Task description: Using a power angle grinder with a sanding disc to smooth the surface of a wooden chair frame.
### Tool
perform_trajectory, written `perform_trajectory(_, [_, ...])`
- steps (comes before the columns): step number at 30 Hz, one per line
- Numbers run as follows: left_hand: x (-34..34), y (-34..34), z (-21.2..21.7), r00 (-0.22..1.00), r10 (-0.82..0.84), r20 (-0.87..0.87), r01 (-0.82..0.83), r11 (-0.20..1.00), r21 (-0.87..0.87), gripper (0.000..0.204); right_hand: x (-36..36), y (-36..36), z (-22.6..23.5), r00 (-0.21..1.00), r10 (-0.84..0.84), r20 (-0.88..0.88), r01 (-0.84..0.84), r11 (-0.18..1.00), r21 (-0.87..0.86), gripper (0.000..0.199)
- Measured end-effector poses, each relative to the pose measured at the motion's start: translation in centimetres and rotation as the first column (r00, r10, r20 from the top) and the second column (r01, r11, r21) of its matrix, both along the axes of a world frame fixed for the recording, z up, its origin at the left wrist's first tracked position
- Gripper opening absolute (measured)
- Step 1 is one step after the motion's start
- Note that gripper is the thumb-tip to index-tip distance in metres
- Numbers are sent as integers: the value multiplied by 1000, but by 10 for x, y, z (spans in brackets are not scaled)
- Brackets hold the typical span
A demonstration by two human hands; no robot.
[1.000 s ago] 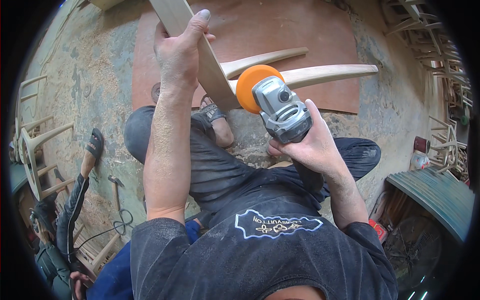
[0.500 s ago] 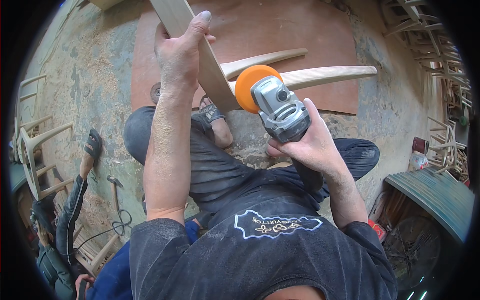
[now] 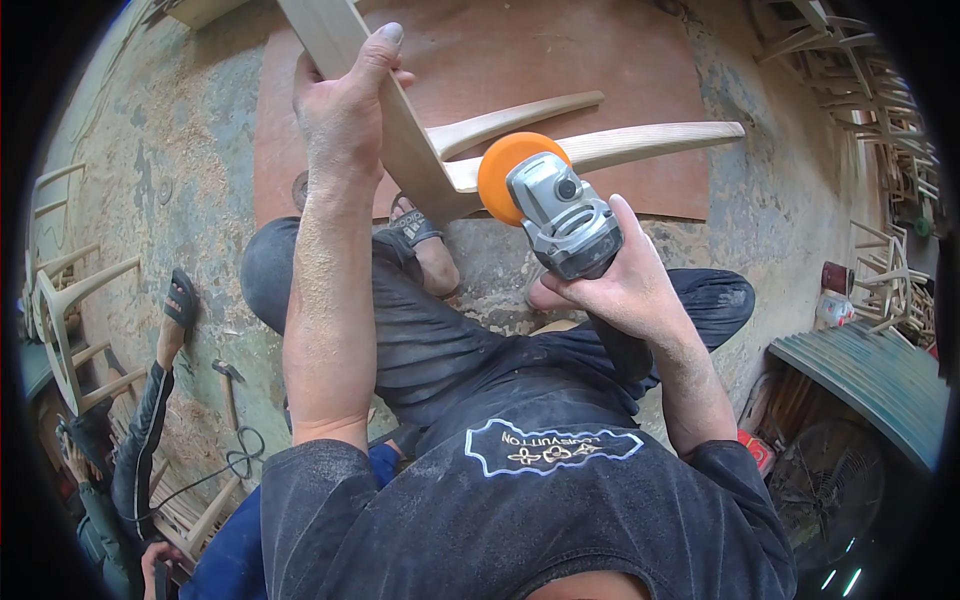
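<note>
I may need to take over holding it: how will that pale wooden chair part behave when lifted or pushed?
The chair part looks rigid; its curved arms hold shape unsupported. Probably fairly light, since the left hand alone props it. Its smooth surface, likely dusty like the floor, may slip.

A pale wooden chair part (image 3: 420,150) stands slanted in the middle of the scene, its flat main board running from the far left down toward the near centre. Two slim curved arms branch off it to the right, one above the other, the lower one longer and tapering to a point at the far right. The wood is bare, light and smooth. Against the joint where the lower arm meets the board sits an angle grinder (image 3: 560,215): a grey metal head with a round orange sanding disc (image 3: 512,172) facing the wood, its dark body angled back toward the near right
</note>
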State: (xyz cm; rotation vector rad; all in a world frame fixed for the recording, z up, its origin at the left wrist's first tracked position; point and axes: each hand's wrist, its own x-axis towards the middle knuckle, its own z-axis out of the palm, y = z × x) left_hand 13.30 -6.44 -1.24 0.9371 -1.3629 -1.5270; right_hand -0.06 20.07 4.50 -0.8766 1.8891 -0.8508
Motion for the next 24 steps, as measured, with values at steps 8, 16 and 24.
perform_trajectory(8, [0,3,9,998,16,-59,-13,999,44,48,-19,19,0,997,-58,-52,58,998,-1,64])
perform_trajectory(16, [4,3,1,1000,17,-17,-16,999,37,59,-55,51,6,933,-341,-111,341,940,-25,56])
perform_trajectory(24, [8,24,2,999,19,-25,-19,1000,13,41,-7,21,18,994,-48,99,44,998,43,82])
